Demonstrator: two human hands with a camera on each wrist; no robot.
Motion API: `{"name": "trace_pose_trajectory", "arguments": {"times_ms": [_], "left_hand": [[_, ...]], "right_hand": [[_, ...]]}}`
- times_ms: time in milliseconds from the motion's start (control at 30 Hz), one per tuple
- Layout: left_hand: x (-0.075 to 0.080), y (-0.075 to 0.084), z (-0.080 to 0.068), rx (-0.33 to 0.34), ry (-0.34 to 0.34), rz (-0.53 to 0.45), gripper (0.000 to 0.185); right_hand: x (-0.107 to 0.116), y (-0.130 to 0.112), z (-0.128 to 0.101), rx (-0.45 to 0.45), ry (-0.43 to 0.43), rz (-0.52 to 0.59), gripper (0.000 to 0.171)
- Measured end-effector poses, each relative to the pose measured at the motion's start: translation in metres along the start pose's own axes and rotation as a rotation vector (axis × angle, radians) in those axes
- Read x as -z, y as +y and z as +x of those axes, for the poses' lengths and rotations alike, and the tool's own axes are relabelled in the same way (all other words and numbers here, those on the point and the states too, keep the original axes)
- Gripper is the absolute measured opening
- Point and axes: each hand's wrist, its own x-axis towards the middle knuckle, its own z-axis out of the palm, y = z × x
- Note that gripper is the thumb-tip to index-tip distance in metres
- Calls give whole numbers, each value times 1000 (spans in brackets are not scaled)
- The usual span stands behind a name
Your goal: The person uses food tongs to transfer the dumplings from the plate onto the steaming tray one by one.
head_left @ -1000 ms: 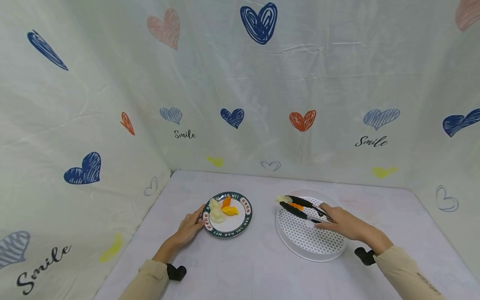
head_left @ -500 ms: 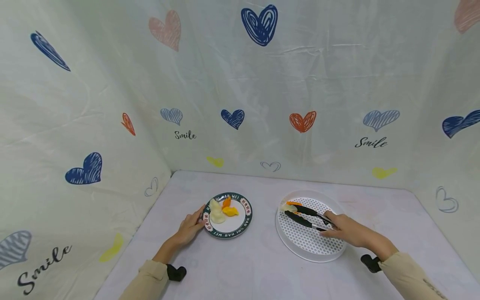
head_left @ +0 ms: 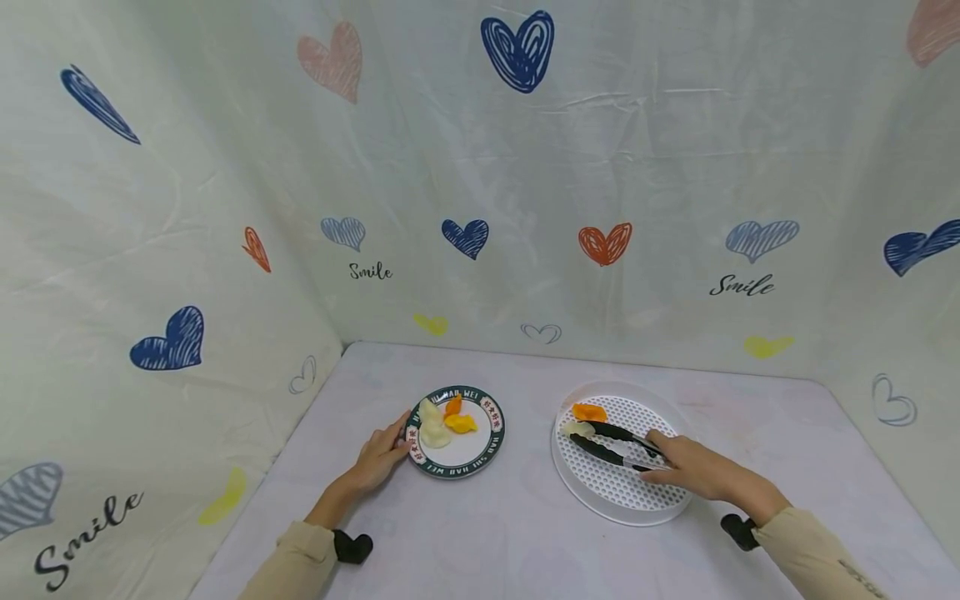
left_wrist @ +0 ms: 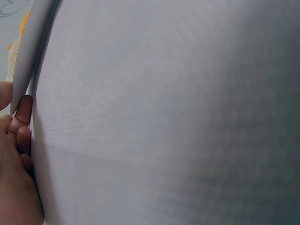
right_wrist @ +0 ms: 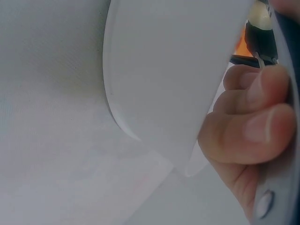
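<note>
Pale dumpling is pinched at the tong tips over the white perforated tray, tongs gripped by the right hand; green-rimmed plate is touched by straight left-hand fingers.

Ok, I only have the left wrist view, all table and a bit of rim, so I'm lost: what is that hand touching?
Observer: The left hand rests on the edge of a green-rimmed plate.
Operator: Anything on the plate?
Observer: Three dumplings: a pale one, an orange one and a yellow one.
Operator: And the other hand?
Observer: The right hand grips black tongs over a white perforated tray.
Operator: Tongs holding something?
Observer: Their tips are at a pale dumpling; an orange one lies beside it in the tray.
</note>
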Motion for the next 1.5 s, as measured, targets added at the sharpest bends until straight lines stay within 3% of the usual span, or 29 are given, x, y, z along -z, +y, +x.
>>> {"name": "trace_pose_trajectory", "arguments": {"times_ms": [267,600,933,1500], "left_hand": [[-2,-2,-2,25,-3,6,60],[-1,-2,-3,18,-6,-26,60],[2,1,-4,2,12,-5,59],[-2,4,-4,2,45,-124,56]], "right_hand": [[0,-2,1,8,-7,-4,64],[5,-1,-3,-61,-13,53,71],[9,3,-8,-14,-11,64,74],[20,-12,1,69,13,87,72]]}}
